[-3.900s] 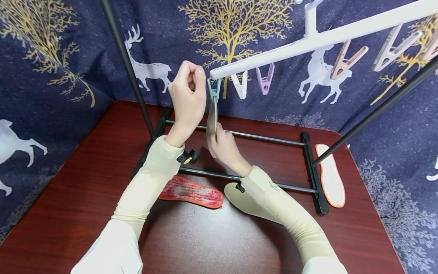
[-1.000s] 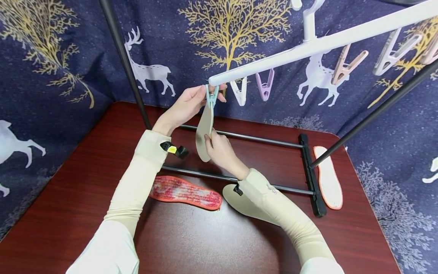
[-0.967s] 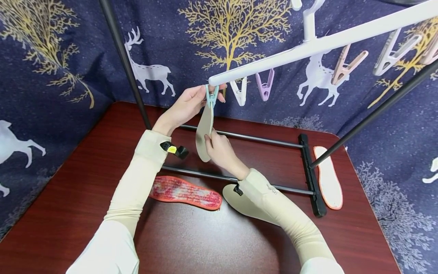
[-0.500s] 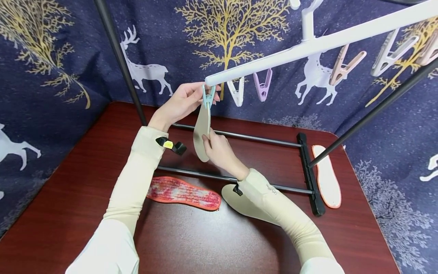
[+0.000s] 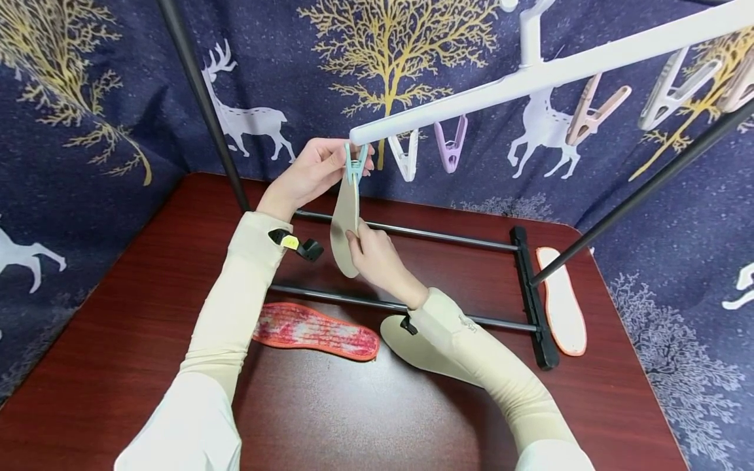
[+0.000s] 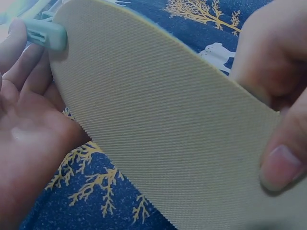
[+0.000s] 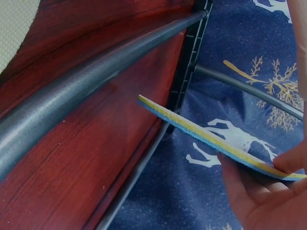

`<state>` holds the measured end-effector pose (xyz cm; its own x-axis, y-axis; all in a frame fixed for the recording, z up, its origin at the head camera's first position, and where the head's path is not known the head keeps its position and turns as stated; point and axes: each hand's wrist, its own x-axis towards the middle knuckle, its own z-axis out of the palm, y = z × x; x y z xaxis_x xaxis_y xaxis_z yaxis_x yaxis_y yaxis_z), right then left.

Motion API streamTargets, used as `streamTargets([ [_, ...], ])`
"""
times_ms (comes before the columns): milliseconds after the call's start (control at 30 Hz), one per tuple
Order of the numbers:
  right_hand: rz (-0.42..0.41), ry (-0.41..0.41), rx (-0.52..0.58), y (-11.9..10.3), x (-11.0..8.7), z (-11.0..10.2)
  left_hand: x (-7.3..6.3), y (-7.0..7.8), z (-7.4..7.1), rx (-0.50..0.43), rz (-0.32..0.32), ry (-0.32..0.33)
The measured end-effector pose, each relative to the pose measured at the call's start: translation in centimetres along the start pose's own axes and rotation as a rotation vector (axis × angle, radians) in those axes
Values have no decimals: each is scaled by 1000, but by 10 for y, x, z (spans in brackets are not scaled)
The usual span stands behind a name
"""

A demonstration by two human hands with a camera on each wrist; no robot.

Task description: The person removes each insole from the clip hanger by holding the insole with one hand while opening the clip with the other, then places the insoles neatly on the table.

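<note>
A beige insole [image 5: 342, 237] hangs upright below the light-blue clothespin [image 5: 355, 170] at the near end of a white hanger bar. My left hand [image 5: 306, 175] pinches that clothespin, thumb at one handle and fingers behind it. In the left wrist view the clothespin [image 6: 52, 34] overlaps the ribbed insole's [image 6: 153, 100] top end. Lower down, my right hand [image 5: 379, 260] grips the insole by its edge, thumb on the beige face. Seen edge-on in the right wrist view, the insole [image 7: 206, 137] shows yellow and blue layers.
The white bar [image 5: 471, 98] carries more clothespins, among them a white [image 5: 405, 157] and a purple one [image 5: 451, 147]. Under it stands a black metal rack [image 5: 533, 307]. On the table [image 5: 330, 418] lie a red insole [image 5: 318, 332], another beige insole [image 5: 424, 350] and a white one [image 5: 563, 304].
Since the oldest frame, my left hand has come down from beside the bar's end onto the light-blue clothespin. Over the last second, both hands and the insole barely shift; the view drifts slightly.
</note>
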<state>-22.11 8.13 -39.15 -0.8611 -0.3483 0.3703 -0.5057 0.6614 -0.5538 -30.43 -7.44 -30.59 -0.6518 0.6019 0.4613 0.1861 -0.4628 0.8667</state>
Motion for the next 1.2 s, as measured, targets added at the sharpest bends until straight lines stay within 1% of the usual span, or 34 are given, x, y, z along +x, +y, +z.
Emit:
streamTargets([
  [200, 14, -12, 4, -2, 1, -3, 1, 1, 0, 10, 9, 2],
  [433, 22, 5, 11, -2, 1, -4, 3, 3, 2, 33, 57, 7],
  [767, 12, 11, 2, -3, 0, -6, 7, 1, 5, 2, 84, 33],
  [1200, 33, 5, -3, -4, 0, -10, 11, 1, 7, 15, 93, 32],
])
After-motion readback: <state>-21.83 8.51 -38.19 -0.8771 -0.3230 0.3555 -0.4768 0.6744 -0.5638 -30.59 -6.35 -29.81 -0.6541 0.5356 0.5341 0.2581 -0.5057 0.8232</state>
